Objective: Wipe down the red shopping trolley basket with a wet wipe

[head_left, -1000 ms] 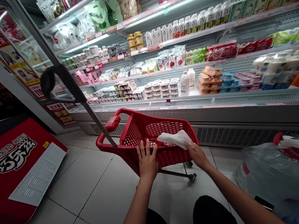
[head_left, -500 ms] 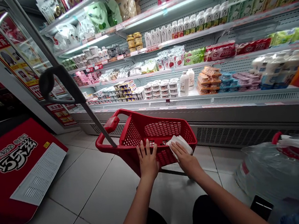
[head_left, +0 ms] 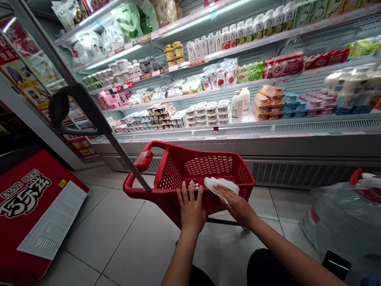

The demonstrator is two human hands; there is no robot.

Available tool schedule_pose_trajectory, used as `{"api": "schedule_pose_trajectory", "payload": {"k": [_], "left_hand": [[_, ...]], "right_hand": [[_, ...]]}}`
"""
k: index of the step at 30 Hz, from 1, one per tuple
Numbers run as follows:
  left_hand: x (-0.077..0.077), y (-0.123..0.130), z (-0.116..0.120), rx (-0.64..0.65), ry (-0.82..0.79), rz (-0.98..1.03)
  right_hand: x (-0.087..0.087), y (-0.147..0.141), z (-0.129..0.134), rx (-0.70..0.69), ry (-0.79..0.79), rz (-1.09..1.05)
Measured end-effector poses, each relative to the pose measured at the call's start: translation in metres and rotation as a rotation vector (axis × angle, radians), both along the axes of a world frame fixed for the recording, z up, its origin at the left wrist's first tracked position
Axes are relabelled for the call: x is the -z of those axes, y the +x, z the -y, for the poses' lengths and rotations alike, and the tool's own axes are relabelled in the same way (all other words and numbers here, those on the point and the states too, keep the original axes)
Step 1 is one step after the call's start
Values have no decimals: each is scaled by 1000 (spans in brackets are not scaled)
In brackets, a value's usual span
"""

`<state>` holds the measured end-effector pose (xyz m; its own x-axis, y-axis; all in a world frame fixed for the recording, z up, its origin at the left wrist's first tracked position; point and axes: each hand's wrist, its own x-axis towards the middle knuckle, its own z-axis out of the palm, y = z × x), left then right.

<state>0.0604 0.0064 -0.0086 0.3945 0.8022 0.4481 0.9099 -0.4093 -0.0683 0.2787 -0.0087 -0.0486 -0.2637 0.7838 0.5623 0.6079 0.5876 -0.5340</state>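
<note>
In front of me stands a red plastic shopping basket cart with perforated walls and a long grey pull handle rising to the upper left. My left hand lies with spread fingers against the near side wall, fingertips at the rim. Further right along that same rim, my right hand presses a white cloth to the edge. Its fingers lie over the cloth, part of which hangs over the inside of the basket. Nothing is seen inside the basket where its floor shows.
Behind the basket runs a refrigerated display with several shelves of dairy goods. A red cabinet stands at left. At lower right are a large clear water bottle in plastic wrap and a dark phone-like object near my knee.
My right hand and the cloth have slid left along the rim, closer to my left hand. The cloth has bunched differently. My left hand remains on the basket wall.
</note>
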Motion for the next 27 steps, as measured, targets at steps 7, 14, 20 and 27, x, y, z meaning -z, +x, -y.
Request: {"api": "schedule_pose_trajectory", "payload": {"k": [7, 14, 20, 27], "left_hand": [[-2, 6, 4, 6, -22, 8], [0, 10, 2, -1, -34, 22], [0, -6, -3, 54, -27, 8], [-7, -29, -16, 76, -38, 22]], "right_hand": [[0, 56, 9, 400, -11, 194], [-23, -41, -2, 192, 34, 183], [-17, -9, -1, 195, 23, 143], [1, 80, 12, 388, -64, 162]]}}
